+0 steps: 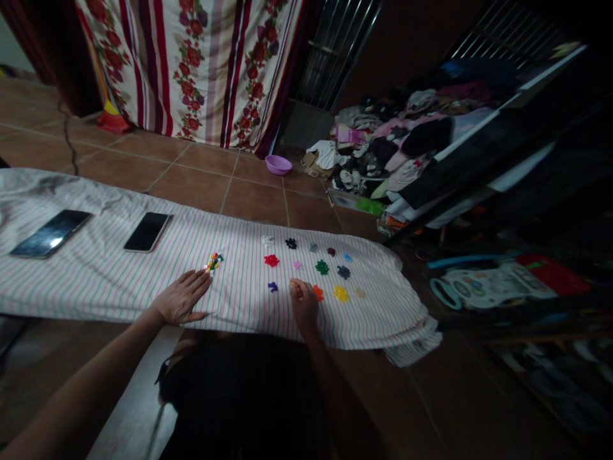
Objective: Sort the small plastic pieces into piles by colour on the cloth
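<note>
My left hand (184,297) lies flat on the striped cloth, fingers stretched, its fingertips at a small mixed pile of coloured pieces (214,260). My right hand (305,303) is closed in a pinch, with a small yellow piece (293,282) showing at the fingertips. Around it are little piles sorted by colour: purple pieces (272,287) to the left, orange pieces (318,292) and yellow pieces (341,293) to the right. Farther back lie red pieces (271,260), pink pieces (297,265), green pieces (322,267) and black pieces (291,243). The pieces are too small to identify.
Two phones (146,231) (52,234) lie on the left of the striped cloth (239,306). Beyond its far edge, a purple basin (278,165) stands on the tiled floor. A heap of clothes (383,144) is at the back right. A flowered curtain (211,70) hangs behind.
</note>
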Demonstrator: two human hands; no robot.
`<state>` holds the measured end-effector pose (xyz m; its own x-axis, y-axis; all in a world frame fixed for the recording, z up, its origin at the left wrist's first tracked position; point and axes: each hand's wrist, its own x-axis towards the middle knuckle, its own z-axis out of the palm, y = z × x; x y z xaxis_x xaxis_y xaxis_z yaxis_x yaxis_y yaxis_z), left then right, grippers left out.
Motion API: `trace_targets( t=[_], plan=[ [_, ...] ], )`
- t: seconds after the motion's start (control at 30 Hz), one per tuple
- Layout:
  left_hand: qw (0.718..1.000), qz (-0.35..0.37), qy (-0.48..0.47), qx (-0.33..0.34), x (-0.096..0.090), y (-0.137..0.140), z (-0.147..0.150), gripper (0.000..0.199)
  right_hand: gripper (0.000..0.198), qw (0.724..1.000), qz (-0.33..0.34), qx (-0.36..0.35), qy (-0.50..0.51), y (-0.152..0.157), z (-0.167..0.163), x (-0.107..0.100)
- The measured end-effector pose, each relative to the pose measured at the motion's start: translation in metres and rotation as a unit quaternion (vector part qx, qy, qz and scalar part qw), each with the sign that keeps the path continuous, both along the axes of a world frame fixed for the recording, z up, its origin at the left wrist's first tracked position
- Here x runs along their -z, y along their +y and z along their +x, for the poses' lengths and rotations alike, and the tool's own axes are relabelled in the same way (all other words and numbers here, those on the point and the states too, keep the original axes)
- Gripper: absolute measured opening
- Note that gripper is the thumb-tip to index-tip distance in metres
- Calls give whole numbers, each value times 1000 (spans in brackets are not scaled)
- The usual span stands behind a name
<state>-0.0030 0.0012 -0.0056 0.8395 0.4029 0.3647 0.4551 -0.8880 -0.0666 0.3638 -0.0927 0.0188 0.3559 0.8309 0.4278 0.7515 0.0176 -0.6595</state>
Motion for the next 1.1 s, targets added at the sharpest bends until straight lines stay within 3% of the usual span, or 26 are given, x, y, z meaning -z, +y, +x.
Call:
trace_targets(
  t=[0.23, 0.57, 0.83, 1.1],
  plan=[
    [1000, 10, 0, 4, -1, 0, 0, 75, 42, 988, -19, 153, -5, -25, 75, 3],
    [1000, 15, 3, 0, -3, -1, 0, 73, 37, 976, -76, 191, -72, -20, 156, -2],
    [999, 50, 3, 13, -6, -1, 1, 74, 33, 970, -161, 181, -23, -10, 176, 1],
    [998, 60, 9, 9, -7, -2, 2, 75, 42, 972, -159, 170, -35, -8, 178, 9]
  ],
)
